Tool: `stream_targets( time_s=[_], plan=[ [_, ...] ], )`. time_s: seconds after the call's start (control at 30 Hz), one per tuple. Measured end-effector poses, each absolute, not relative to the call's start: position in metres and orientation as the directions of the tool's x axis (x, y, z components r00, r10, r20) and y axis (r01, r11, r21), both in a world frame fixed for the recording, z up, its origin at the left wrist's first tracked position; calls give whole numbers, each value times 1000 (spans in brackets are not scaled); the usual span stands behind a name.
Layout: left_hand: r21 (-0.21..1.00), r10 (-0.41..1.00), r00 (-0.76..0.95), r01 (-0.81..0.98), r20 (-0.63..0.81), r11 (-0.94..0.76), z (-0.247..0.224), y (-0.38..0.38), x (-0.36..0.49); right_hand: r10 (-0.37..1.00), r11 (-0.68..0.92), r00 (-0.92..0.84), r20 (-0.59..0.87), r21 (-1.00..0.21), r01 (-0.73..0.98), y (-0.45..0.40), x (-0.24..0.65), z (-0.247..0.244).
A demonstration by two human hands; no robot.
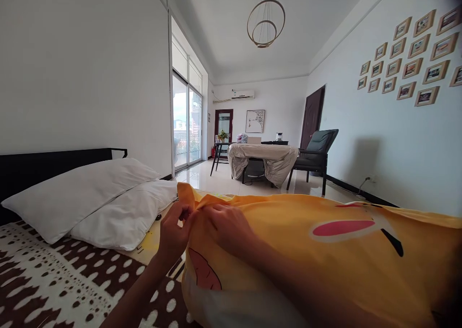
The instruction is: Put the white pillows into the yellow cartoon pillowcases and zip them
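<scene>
A yellow pillowcase [288, 236] with a cartoon print in pink, black and white stretches across the right half of the head view. It looks filled out, and a pale area shows low on its near side. At its left end, my left hand [176, 227] pinches the gathered edge, with a corner of cloth standing up above the fingers. My right hand [231, 226] grips the same edge just beside it, its forearm lying across the pillowcase. Folds of cloth partly hide the fingertips of both hands.
Two white pillows, one in front [119, 217] and one behind [86, 188], lie on the bed's brown-and-white patterned cover [97, 265]. A black headboard [54, 159] is at left. Beyond stand a cloth-covered table [263, 152], a dark chair [317, 150] and a sliding glass door [187, 121].
</scene>
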State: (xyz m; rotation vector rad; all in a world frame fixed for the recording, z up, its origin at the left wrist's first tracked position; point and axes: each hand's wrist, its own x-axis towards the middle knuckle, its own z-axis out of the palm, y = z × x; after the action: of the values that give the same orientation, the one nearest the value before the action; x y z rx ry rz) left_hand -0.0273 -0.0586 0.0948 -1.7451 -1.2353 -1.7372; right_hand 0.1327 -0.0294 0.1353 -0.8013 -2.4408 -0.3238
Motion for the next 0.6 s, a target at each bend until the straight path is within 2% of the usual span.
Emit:
stream_targets(
  time_s=[0.13, 0.2, 0.3, 0.37, 0.43, 0.5, 0.57, 0.6],
  plan=[
    [9, 131, 66, 863, 989, -505, 92, -68, -17, 423, 766, -519, 743, 13, 642, -13, 132, 150],
    [-119, 86, 177, 883, 980, -455, 88, -70, -12, 437, 813, -578, 689, -28, 581, -4, 128, 153],
    [-245, 90, 309, 873, 947, -422, 82, -69, -13, 484, 869, -678, 553, -210, 449, 5, 122, 153],
    [-165, 180, 296, 839, 938, -519, 80, -68, -20, 529, 848, -648, 548, -363, 385, 7, 121, 152],
    [88, 326, 154, 780, 933, -620, 82, -65, -32, 583, 807, -590, 559, -481, 341, 8, 121, 151],
    [347, 417, -84, 714, 905, -609, 86, -61, -43, 616, 777, -560, 554, -543, 318, 7, 120, 152],
    [497, 429, -278, 647, 860, -577, 92, -57, -52, 625, 767, -545, 558, -570, 296, 6, 117, 154],
    [548, 463, -311, 606, 830, -577, 95, -54, -54, 628, 763, -539, 561, -580, 285, 6, 116, 155]
  ],
)
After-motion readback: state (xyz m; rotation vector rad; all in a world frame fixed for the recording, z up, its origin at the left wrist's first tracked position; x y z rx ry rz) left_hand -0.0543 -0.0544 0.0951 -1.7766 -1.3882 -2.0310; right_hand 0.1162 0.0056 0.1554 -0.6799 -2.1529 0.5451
